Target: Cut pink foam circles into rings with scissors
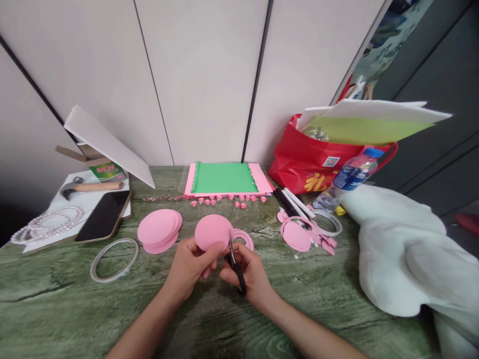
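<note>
A pink paper circle (212,231) is pinched in my left hand (194,262), thumb on top near its lower edge. My right hand (247,271) grips a pair of scissors (235,267) with black handles, their blades at the circle's right edge. Whether the blades are fully closed on the paper is hard to see. Partly behind the right hand lies a pink paper ring (245,238). To the left of my hands is a small stack of pink paper circles (157,227).
Left are a tape roll (95,271), phone (104,215), hammer (97,186) and bead strands (48,224). Green and pink sheets (226,177) and small pink rolls (242,205) lie behind. Right are pink scraps (295,237), pens (286,203), a red bag (299,162), a bottle (354,172) and a white plush-like object (392,259).
</note>
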{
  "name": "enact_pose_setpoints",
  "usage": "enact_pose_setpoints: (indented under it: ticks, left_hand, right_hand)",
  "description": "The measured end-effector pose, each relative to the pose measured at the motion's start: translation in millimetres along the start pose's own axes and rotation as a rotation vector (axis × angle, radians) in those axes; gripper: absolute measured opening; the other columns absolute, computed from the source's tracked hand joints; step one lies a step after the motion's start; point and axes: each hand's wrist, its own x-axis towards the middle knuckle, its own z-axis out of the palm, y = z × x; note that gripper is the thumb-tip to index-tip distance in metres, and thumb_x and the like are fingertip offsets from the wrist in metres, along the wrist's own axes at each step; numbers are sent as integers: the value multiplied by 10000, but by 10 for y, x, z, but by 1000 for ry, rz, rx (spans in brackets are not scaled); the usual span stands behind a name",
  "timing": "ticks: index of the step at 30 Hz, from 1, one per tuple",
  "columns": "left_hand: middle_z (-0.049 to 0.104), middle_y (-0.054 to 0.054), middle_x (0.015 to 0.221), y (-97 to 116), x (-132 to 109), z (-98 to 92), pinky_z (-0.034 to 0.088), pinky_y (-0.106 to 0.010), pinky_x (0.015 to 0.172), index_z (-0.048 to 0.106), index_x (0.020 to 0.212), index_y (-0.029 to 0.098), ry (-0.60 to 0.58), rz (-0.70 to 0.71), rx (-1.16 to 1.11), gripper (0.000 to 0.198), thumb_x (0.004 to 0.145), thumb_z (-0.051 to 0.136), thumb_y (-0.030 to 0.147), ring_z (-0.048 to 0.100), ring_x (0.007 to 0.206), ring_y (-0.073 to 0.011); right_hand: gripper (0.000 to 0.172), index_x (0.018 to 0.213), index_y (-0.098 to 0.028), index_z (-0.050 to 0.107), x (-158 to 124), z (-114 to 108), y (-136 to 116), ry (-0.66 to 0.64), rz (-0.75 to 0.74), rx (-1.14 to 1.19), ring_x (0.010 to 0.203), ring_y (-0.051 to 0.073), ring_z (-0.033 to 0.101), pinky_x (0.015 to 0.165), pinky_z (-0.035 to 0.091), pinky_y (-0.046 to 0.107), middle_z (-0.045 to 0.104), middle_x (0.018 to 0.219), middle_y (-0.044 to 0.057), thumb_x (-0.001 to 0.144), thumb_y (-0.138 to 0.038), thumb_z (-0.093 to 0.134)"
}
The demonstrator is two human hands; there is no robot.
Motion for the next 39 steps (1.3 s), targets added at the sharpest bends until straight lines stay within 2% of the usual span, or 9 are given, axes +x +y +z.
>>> enact_pose_setpoints:
  ticks: [14, 23, 27, 30, 35, 39]
  left_hand:
    - [459, 51, 386, -11, 9, -15, 198, -144, 315, 552, 517, 121, 0, 37, -9, 281, 674, 661, 328, 324, 309, -20]
    - [579, 7, 474, 21, 0, -3, 354, -165, 291, 569, 587, 126, -138, 23, -163, 285, 734, 616, 367, 490, 324, -80]
    - [542, 21, 430, -8, 14, -3, 323, -144, 284, 575, 542, 114, -91, 17, -125, 289, 705, 646, 341, 445, 300, -53]
    - [526, 31, 408, -27, 14, 8, 290, -136, 271, 564, 517, 115, -59, 5, -79, 280, 676, 663, 322, 404, 278, -38]
    - [503, 38, 391, -34, 3, 28, 270, -133, 270, 537, 479, 124, -73, 19, -25, 299, 678, 653, 315, 394, 277, -35]
    - [509, 40, 401, -26, 8, 30, 269, -133, 273, 545, 495, 126, -74, 17, -18, 279, 681, 650, 305, 392, 281, -34]
  right_hand:
    - [369, 758, -196, 511, -1, -18, 59, 16, -5, -32, 405, 73, 379, 414, 293, 200, 494, 493, -76, 562, -366, 774]
    - [434, 771, -196, 492, -15, -12, 90, -9, -12, 7, 394, 78, 413, 392, 316, 202, 551, 534, -47, 565, -466, 763]
    - [424, 794, -203, 489, -17, -15, 86, -29, -10, 24, 435, 88, 429, 426, 315, 206, 539, 561, -50, 581, -446, 764]
    - [460, 892, -224, 472, -12, -27, 80, -15, -36, 41, 507, 110, 471, 494, 344, 222, 525, 608, -55, 594, -412, 767]
    - [533, 976, -225, 430, 0, -54, 101, 3, -70, 48, 613, 143, 519, 596, 390, 268, 566, 700, -22, 595, -346, 781]
    - [494, 951, -215, 460, -5, -63, 109, 8, -84, 31, 610, 135, 490, 578, 369, 252, 545, 690, -26, 599, -351, 777]
